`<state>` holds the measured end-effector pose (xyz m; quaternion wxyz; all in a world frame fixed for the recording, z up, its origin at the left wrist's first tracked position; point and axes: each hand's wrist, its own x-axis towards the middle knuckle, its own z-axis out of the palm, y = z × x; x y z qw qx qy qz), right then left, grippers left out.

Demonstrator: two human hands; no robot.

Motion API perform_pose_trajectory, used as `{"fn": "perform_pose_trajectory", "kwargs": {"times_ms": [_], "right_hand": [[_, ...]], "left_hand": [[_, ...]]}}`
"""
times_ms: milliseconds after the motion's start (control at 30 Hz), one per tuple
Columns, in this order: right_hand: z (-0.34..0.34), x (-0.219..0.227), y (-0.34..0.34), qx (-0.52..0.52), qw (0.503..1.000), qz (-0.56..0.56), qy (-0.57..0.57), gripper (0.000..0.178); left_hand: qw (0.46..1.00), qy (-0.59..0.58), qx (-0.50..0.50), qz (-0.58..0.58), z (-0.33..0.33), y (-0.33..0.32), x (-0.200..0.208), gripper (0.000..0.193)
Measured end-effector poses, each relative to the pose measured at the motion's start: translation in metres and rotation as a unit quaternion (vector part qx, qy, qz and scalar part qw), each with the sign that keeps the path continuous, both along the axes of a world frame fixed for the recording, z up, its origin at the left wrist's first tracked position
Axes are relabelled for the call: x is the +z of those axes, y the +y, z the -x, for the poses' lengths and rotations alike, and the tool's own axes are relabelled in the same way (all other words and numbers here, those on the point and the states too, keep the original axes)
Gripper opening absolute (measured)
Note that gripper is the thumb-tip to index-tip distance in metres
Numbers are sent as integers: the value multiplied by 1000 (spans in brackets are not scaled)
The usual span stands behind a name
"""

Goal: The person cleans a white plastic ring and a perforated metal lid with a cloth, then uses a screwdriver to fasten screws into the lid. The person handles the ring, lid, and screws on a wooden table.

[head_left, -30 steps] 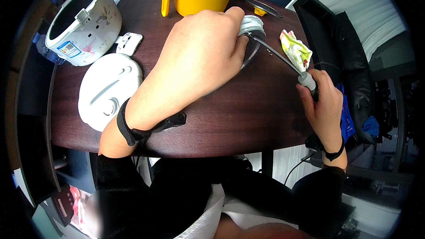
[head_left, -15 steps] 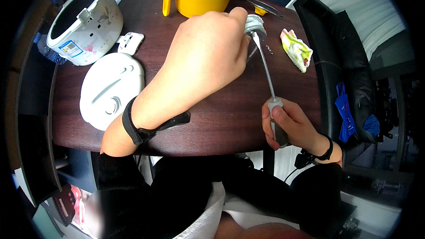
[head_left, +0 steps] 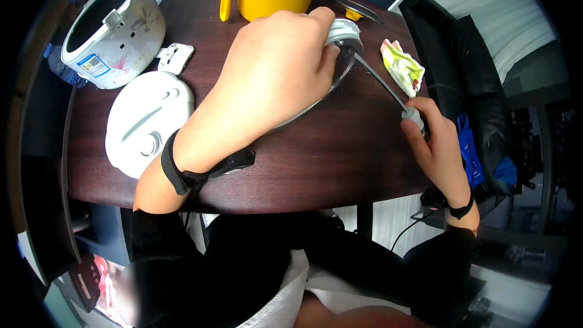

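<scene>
My left hand (head_left: 276, 64) is closed on a white round part with a thin, shiny curved edge (head_left: 345, 39), raised above the table. The palm and wrist hide most of this part, and its curved edge shows again below the hand. A screwdriver (head_left: 384, 82) with a grey handle is in my right hand (head_left: 440, 146), fingers wrapped round the handle. Its metal shaft slants up and left, with the tip at the underside of the white part. Whether the tip sits in a screw I cannot tell.
A white rice cooker body (head_left: 115, 36) stands at the far left, with its white lid (head_left: 149, 121) and a small white piece (head_left: 175, 58) nearby. A yellow pot (head_left: 273, 1), a dark lid (head_left: 358, 10) and a crumpled cloth (head_left: 402, 68) lie along the back and right of the brown table (head_left: 316, 170).
My right hand has swung right and slightly up with the screwdriver, so the shaft leans more. The white part has tilted in my left hand, and its curved edge now shows below.
</scene>
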<state>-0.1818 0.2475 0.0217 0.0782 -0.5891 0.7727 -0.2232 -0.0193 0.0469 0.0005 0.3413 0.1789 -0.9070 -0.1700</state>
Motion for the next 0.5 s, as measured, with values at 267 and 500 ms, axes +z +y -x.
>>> {"fn": "perform_pose_trajectory", "kwargs": {"times_ms": [267, 500], "right_hand": [[14, 6, -8, 92, 991, 34, 87, 23], [-4, 22, -16, 96, 980, 8, 176, 27]], "left_hand": [[1000, -1, -5, -4, 1, 2, 1, 28], [1000, 4, 2, 2, -1, 4, 1, 27]]}}
